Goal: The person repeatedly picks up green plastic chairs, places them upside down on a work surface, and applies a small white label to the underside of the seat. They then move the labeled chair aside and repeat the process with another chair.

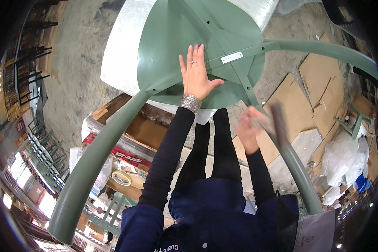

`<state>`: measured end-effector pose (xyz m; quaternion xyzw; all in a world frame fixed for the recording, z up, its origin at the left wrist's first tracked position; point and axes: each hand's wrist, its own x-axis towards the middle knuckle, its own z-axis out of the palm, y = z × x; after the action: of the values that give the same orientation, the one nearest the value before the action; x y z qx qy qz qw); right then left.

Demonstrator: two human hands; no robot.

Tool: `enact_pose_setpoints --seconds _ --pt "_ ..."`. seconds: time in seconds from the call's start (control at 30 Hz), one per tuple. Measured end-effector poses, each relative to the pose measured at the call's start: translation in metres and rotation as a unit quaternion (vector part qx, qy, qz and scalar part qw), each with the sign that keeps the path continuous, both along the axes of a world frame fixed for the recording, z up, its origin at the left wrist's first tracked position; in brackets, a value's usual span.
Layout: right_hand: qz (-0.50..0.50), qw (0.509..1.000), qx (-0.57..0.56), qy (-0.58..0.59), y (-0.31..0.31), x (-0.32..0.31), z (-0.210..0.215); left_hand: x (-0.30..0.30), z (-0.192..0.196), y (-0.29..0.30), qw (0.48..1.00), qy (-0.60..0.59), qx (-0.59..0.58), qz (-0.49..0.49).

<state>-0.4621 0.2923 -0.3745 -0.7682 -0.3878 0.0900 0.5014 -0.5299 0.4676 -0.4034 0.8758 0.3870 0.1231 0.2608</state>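
Observation:
An upturned green stool or chair (168, 25) shows its round underside, with crossed braces and several thick legs sticking out. My left hand (196, 75) lies flat on that underside beside the braces, fingers stretched and holding nothing. A small pale label plate (232, 57) sits on one brace, right of my left hand. My right hand (248, 130) is closed around what looks like a hammer (278, 126) with a dark head, smeared by motion. It is near the green leg (296, 168) on the right; whether they touch I cannot tell.
White wrapping (119, 63) lies under the seat. Below left stands an open cardboard box (149, 126), with a tape roll (121, 178) nearby. Flattened cardboard (287, 109) and clear plastic bags (342, 161) cover the floor at right. Green furniture frames (46, 155) stand at far left.

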Motion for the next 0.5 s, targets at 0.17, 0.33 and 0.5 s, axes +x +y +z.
enact_pose_setpoints --seconds 0.17,0.33,0.5 --pt "0.005 0.987 -0.157 -0.036 0.013 0.008 0.012 0.001 -0.007 0.0 1.0 0.001 -0.002 0.017" --pt "0.032 0.932 -0.36 -0.027 0.008 0.012 -0.015 0.004 -0.008 0.004 0.999 -0.009 0.011 0.036" --pt "-0.069 0.984 -0.161 0.032 0.0 0.012 0.026 0.014 -0.015 0.002 0.996 -0.006 -0.008 0.086"
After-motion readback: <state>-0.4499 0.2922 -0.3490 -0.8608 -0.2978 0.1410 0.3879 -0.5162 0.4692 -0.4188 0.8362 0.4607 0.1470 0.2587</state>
